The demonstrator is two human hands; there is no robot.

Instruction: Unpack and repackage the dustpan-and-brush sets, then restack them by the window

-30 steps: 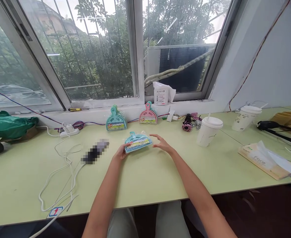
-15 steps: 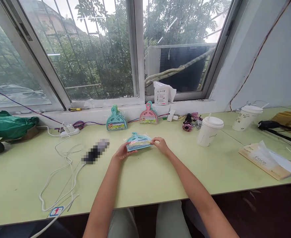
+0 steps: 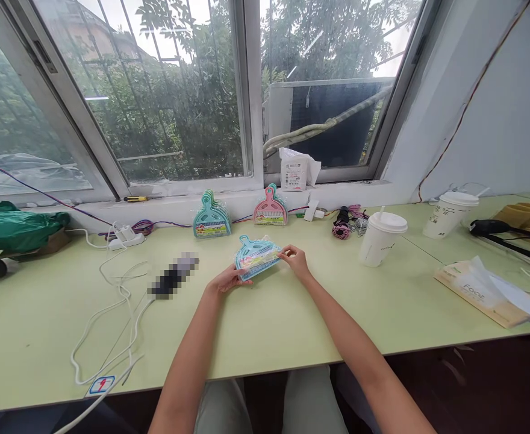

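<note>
A light blue mini dustpan-and-brush set [image 3: 256,258] in clear wrap is held up over the table, tilted, its handle pointing up and left. My left hand [image 3: 229,279] is closed around its lower left edge. The thumb and fingers of my right hand [image 3: 294,259] pinch it at the right end. Behind it, against the wall under the window, stand several teal sets [image 3: 211,216] stacked together. To their right, pink sets [image 3: 270,207] lean in the same way.
White cables [image 3: 132,325] and a pixelated object [image 3: 173,276] lie to the left. Lidded paper cups [image 3: 382,238] and a tissue pack [image 3: 491,292] sit on the right. A power strip [image 3: 127,241] and a green bag [image 3: 18,229] are at the back left.
The blue dustpan set has turned, its right end rising and its face showing more fully. Both hands have shifted slightly to the right with it.
</note>
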